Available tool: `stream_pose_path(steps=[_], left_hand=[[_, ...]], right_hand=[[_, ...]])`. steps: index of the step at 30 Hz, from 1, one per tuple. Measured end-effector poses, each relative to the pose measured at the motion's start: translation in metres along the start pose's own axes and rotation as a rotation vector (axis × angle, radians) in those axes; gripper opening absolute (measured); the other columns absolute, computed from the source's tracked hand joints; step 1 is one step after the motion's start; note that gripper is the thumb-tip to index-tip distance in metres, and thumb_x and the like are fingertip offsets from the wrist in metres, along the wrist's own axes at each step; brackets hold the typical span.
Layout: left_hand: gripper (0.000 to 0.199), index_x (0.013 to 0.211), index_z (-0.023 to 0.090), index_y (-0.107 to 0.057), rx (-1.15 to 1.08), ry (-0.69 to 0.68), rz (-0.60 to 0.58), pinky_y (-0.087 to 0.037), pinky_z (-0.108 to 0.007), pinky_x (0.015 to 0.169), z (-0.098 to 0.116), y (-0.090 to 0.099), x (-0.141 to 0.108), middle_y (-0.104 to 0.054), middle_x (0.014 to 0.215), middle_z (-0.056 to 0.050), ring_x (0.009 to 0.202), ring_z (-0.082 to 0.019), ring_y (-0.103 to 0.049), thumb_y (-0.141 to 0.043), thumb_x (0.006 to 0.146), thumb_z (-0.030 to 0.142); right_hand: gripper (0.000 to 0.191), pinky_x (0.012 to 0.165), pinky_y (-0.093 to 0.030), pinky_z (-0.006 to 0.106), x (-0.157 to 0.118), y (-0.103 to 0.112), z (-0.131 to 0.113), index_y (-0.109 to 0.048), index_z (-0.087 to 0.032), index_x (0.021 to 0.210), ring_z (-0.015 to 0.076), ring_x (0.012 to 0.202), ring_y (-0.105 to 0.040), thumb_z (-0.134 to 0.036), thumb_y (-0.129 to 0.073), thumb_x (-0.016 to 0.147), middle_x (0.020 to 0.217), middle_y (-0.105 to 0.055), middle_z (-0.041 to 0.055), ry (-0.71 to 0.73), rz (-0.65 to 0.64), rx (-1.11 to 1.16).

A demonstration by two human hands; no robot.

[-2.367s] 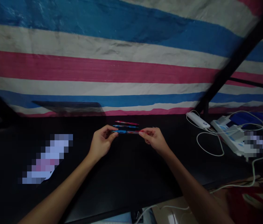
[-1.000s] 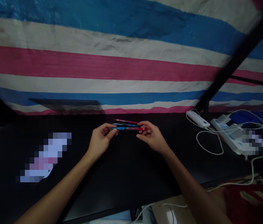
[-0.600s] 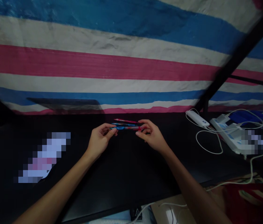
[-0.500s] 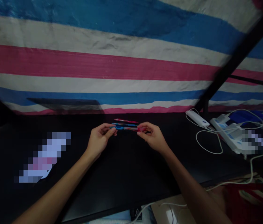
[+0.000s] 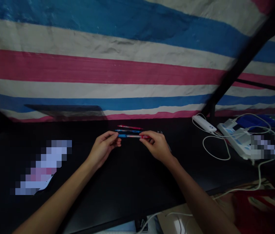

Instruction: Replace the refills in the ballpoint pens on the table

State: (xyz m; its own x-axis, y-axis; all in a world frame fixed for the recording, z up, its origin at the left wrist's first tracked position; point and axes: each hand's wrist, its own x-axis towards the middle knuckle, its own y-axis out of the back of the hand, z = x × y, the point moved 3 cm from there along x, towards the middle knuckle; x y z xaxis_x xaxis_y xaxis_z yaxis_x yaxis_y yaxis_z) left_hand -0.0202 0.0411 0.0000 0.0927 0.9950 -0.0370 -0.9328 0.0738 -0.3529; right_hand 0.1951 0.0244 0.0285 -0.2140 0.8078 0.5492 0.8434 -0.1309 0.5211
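A pen with a blue end and a red end is held level between my two hands, above the black table. My left hand pinches its blue end between thumb and fingertips. At the red end, the thumb and fingers of my right hand are closed on it. Just beyond lies a blue pen, and behind that a red pen, both roughly parallel to the held one.
The black table has a pixelated item at left. A white power strip, a white device and looped cables lie at right, near a blue item. A striped sheet hangs behind.
The view has shifted slightly. My right hand has tilted and moved a little along the pen, and more of the pen's middle and red end shows between my hands.
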Motion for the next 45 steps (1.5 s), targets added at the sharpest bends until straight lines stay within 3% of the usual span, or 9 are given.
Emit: stream_pose_path(steps=[6, 11, 18, 22, 26, 31, 35, 40, 45], left_hand=[[0.013, 0.085, 0.012, -0.065, -0.124, 0.142, -0.079, -0.051, -0.024, 0.068, -0.003, -0.003, -0.001, -0.066, 0.072, -0.005, 0.066, -0.011, -0.062, -0.066, 0.077, 0.022], [0.021, 0.089, 0.010, -0.067, 0.035, 0.030, -0.069, -0.049, -0.021, 0.064, -0.002, -0.003, -0.002, -0.068, 0.071, -0.005, 0.062, -0.010, -0.060, -0.071, 0.073, 0.022], [0.015, 0.088, 0.013, -0.068, 0.461, -0.356, 0.007, -0.049, -0.025, 0.067, 0.016, -0.011, -0.011, -0.067, 0.071, -0.003, 0.066, -0.013, -0.062, -0.065, 0.076, 0.022], [0.016, 0.090, 0.014, -0.067, 0.627, -0.448, 0.020, -0.049, -0.026, 0.067, 0.021, -0.016, -0.019, -0.067, 0.072, -0.003, 0.069, -0.015, -0.064, -0.060, 0.080, 0.024], [0.019, 0.093, 0.015, -0.067, 0.725, -0.466, 0.012, -0.049, -0.026, 0.067, 0.018, -0.016, -0.020, -0.068, 0.075, -0.004, 0.071, -0.016, -0.065, -0.058, 0.082, 0.027], [0.022, 0.095, 0.016, -0.063, 0.685, -0.341, -0.113, -0.047, -0.027, 0.070, 0.013, -0.019, -0.017, -0.068, 0.079, -0.005, 0.074, -0.017, -0.064, -0.058, 0.082, 0.032], [0.022, 0.091, 0.016, -0.063, 0.661, -0.214, -0.315, -0.043, -0.025, 0.065, 0.007, -0.029, -0.020, -0.063, 0.069, -0.002, 0.065, -0.015, -0.057, -0.055, 0.083, 0.036], [0.037, 0.092, 0.014, -0.060, 0.555, -0.028, -0.489, -0.039, -0.025, 0.059, -0.005, -0.034, -0.024, -0.055, 0.062, 0.000, 0.058, -0.013, -0.049, -0.037, 0.091, 0.043], [0.034, 0.078, 0.017, -0.052, 0.637, -0.031, -0.544, -0.032, -0.022, 0.052, -0.007, -0.032, -0.025, -0.041, 0.059, 0.004, 0.053, -0.011, -0.038, -0.037, 0.091, 0.044]], right_hand=[[0.019, 0.053, -0.044, 0.024, -0.001, 0.001, -0.002, -0.068, -0.020, 0.099, 0.0133, 0.063, -0.059, -0.026, -0.061, 0.082, 0.091, -0.069, 0.0054, 0.022, 0.055, 0.003], [0.016, 0.057, -0.043, 0.024, -0.002, -0.003, 0.002, -0.068, -0.018, 0.088, 0.0135, 0.062, -0.057, -0.031, -0.061, 0.082, 0.079, -0.068, 0.0047, -0.013, 0.021, 0.008], [0.033, 0.043, -0.032, 0.022, -0.005, -0.013, 0.015, -0.059, -0.016, 0.067, 0.0084, 0.042, -0.041, -0.044, -0.055, 0.083, 0.048, -0.047, -0.0032, -0.424, -0.218, 0.502], [0.034, 0.037, -0.022, 0.021, -0.007, -0.014, 0.019, -0.057, -0.014, 0.062, 0.0053, 0.035, -0.029, -0.043, -0.060, 0.079, 0.041, -0.038, -0.0065, -0.663, -0.359, 0.864], [0.033, 0.038, -0.021, 0.020, -0.010, -0.015, 0.024, -0.057, -0.013, 0.064, 0.0052, 0.036, -0.031, -0.044, -0.063, 0.077, 0.042, -0.038, -0.0066, -0.790, -0.415, 0.964], [0.034, 0.041, -0.027, 0.020, -0.006, -0.012, 0.025, -0.057, -0.013, 0.065, 0.0058, 0.041, -0.037, -0.044, -0.063, 0.077, 0.046, -0.042, -0.0052, -0.698, -0.208, 0.879], [0.035, 0.043, -0.031, 0.020, -0.001, -0.006, 0.019, -0.058, -0.014, 0.066, 0.0065, 0.043, -0.039, -0.047, -0.062, 0.078, 0.050, -0.044, -0.0047, -0.546, -0.086, 0.743], [0.035, 0.043, -0.034, 0.020, 0.000, -0.005, 0.008, -0.059, -0.015, 0.070, 0.0079, 0.046, -0.043, -0.048, -0.056, 0.081, 0.053, -0.047, -0.0034, -0.372, -0.113, 0.532], [0.032, 0.046, -0.035, 0.020, -0.002, -0.006, 0.000, -0.058, -0.015, 0.072, 0.0082, 0.049, -0.045, -0.045, -0.054, 0.083, 0.056, -0.049, -0.0025, -0.291, -0.114, 0.471]])
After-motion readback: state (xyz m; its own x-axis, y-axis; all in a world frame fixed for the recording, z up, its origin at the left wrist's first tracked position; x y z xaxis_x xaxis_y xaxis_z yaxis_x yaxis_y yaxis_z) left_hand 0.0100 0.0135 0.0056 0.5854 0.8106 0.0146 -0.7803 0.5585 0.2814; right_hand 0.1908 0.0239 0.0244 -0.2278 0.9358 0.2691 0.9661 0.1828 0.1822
